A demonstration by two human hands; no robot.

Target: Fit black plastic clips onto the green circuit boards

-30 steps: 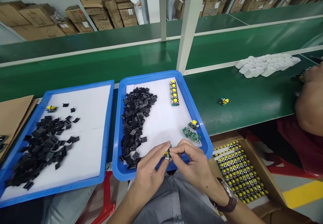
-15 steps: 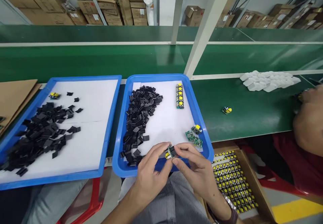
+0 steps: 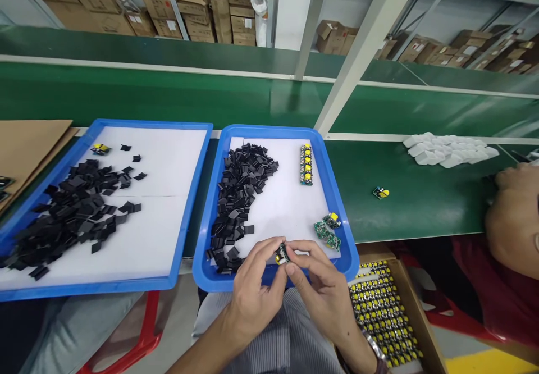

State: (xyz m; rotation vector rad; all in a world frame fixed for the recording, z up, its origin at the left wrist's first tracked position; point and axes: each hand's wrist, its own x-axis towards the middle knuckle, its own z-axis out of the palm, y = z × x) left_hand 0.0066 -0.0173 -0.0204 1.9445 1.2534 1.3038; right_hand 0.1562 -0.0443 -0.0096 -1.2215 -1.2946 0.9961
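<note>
Both my hands meet over the near edge of a blue tray (image 3: 197, 276). Between their fingertips is a small circuit board (image 3: 281, 255) with a yellow part at its lower left and a dark side. My left hand (image 3: 259, 287) pinches it from the left, and my right hand (image 3: 318, 284) pinches its right side; my fingers partly cover it. In the tray, a heap of black folded plastic pieces (image 3: 242, 188) lies on the left. A column of boards with yellow parts (image 3: 306, 164) stands at upper right, and several loose green boards (image 3: 327, 232) lie at lower right.
Left is another blue tray (image 3: 179, 245) with black pieces. One board (image 3: 381, 192) and white plastic parts (image 3: 448, 149) lie on the green bench (image 3: 357, 217). A carton (image 3: 427, 334) of boards stands low right. A slanted post (image 3: 362, 54) rises behind; a co-worker (image 3: 511, 222) sits right.
The black piece at my right fingertips, plain to see before, is now mostly covered, and the board has turned slightly between my fingers. The whole view has shifted and tilted a little.
</note>
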